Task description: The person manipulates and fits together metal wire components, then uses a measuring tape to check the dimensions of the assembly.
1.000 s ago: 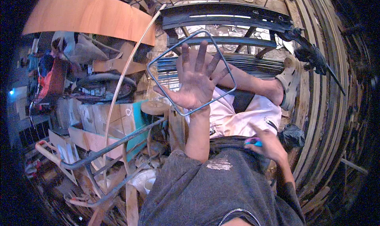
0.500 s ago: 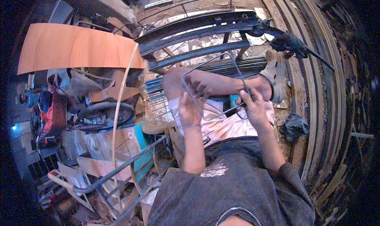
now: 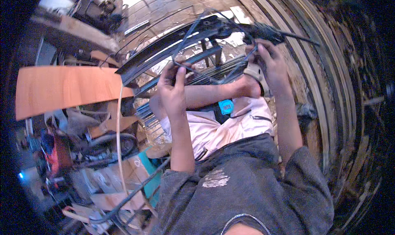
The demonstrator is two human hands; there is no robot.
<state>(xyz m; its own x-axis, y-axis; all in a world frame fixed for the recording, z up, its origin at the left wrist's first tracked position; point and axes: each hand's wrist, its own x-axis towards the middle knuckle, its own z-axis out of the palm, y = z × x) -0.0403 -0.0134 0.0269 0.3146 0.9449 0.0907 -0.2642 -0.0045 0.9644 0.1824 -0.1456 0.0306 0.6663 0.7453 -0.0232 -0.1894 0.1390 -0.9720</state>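
Both my hands raise a thin metal rod bent into a four-sided loop (image 3: 190, 32) above my crossed leg. My left hand (image 3: 173, 85) pinches its near left corner between thumb and fingers. At the right corner, my right hand (image 3: 269, 64) grips the rod, its fingers curled. The loop's far part overlaps a dark metal frame (image 3: 160, 56) in the view, and I cannot tell whether they touch. A small turquoise case that looks like a tape measure (image 3: 226, 106) rests at my lap. Thin metal rods (image 3: 144, 111) lie bundled beneath my leg.
A dark bar with a bulky wrapped part (image 3: 265, 32) sits at the metal frame's right end. Long timber strips (image 3: 306, 50) run along the right. To the left are an orange-brown wood panel (image 3: 68, 89), a light upright strip (image 3: 119, 144), a wheel (image 3: 123, 144) and blue-grey tubing (image 3: 135, 189).
My hands have lifted the bent rod away from my lap, up and forward. The left hand, earlier loosely beside it, now grips it. My view has turned, shifting the surroundings.
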